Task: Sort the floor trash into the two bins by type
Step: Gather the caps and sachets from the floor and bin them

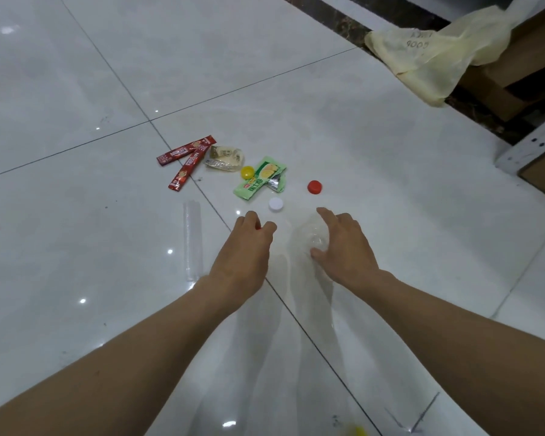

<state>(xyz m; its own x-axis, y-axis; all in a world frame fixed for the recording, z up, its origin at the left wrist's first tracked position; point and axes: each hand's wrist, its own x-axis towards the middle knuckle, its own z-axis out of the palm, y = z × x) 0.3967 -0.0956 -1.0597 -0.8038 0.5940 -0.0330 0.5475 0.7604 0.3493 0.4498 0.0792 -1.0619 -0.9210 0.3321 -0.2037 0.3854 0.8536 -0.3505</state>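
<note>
Fingers (266, 228) of left hand (246, 247): curled, pinching a small red item (258, 228), mostly hidden. Right hand (348, 243): thumb and fingers grasping clear plastic container (310, 237) on the floor, probably gathering plastics together. Unsorted nearby: white cap (276, 204), red cap (314, 187), green snack wrapper (260, 177). Bins: unseen.

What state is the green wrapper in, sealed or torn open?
Torn open: the green wrapper gapes at its right end, showing silver foil inside.

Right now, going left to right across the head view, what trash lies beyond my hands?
Red sachets → clear wrapper → yellow cap → white cap → red cap; the green wrapper overlaps the caps.
</note>
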